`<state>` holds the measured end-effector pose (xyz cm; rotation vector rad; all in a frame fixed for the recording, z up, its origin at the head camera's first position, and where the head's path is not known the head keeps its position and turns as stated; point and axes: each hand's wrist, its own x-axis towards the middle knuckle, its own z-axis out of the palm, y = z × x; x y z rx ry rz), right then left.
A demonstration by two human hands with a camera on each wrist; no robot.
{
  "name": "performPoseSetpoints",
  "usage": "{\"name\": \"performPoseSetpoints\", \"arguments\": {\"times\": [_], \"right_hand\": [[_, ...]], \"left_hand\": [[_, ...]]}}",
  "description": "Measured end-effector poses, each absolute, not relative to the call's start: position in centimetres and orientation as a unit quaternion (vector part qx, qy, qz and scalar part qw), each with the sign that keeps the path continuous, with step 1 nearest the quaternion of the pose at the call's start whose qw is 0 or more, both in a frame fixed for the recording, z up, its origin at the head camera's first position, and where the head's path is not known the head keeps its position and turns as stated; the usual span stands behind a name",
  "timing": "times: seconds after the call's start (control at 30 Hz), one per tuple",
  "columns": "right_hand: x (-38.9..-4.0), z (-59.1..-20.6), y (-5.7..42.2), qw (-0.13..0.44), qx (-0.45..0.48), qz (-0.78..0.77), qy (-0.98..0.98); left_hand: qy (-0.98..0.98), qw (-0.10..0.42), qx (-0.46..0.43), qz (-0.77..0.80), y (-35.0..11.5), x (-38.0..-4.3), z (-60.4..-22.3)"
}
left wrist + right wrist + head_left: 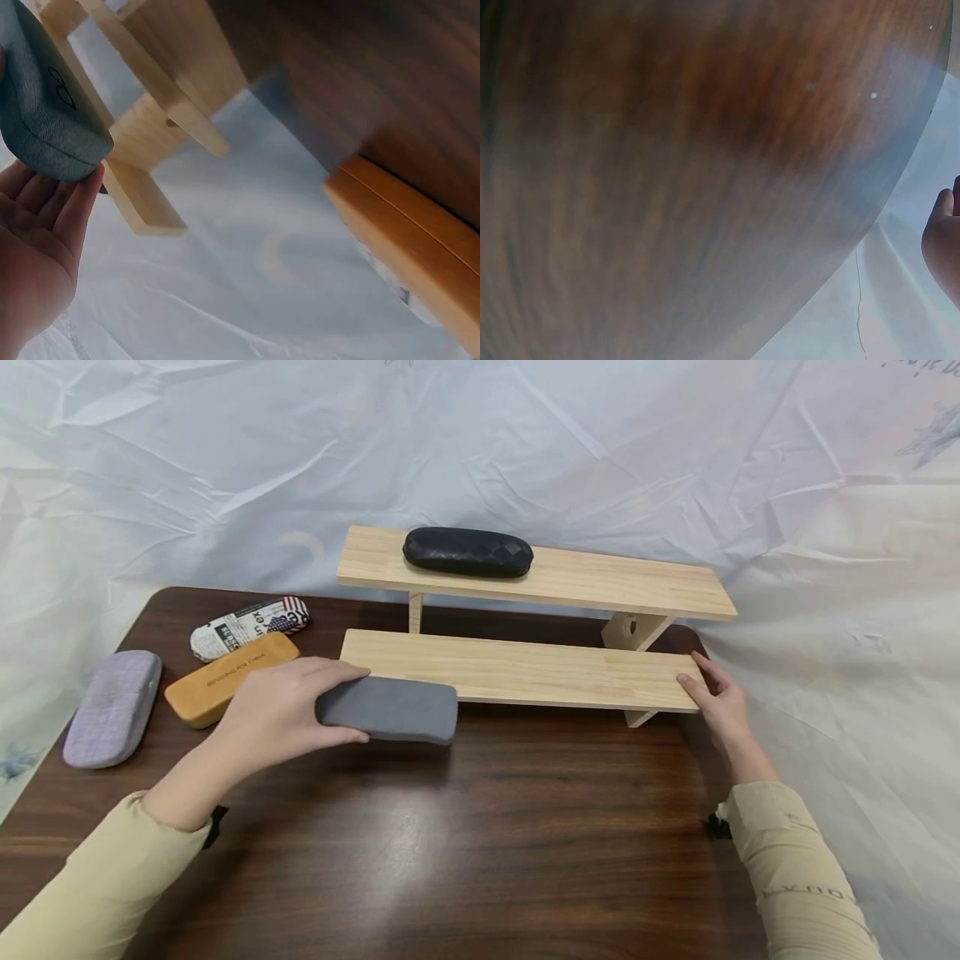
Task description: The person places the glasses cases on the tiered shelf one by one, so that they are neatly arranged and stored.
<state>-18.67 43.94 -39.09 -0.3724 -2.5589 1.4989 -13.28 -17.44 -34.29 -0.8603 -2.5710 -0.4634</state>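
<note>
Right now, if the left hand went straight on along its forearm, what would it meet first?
Probably the lower wooden shelf, with the grey case in the left hand leading. The case overlaps the shelf's front edge in the head view, but depth is unclear; it may pass above.

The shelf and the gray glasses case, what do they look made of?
Shelf: probably pine or similar wood, matte, judging by its pale, visible grain. Gray case: perhaps imitation leather, matte, since the left wrist view shows fine, creased texture.
</note>
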Motion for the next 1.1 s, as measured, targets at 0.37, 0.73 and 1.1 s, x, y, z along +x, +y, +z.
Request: {"name": "performPoseSetpoints", "arguments": {"times": [0.37,0.73,1.1], "right_hand": [[-19.1,-40.0,44.6,0.075,-0.131,0.498,-0.854],[-19.0,-39.8,44.5,0.074,-0.123,0.483,-0.864],[-19.1,-40.3,45.0,0.078,-0.115,0.503,-0.853]], "left_hand": [[-0.912,0.172,-0.321,-0.188,-12.3,-17.0,-30.9],[-0.900,0.166,-0.351,-0.197,-6.7,-20.2,-26.5],[-0.910,0.142,-0.330,-0.208,-1.5,-24.5,-23.1]]}}
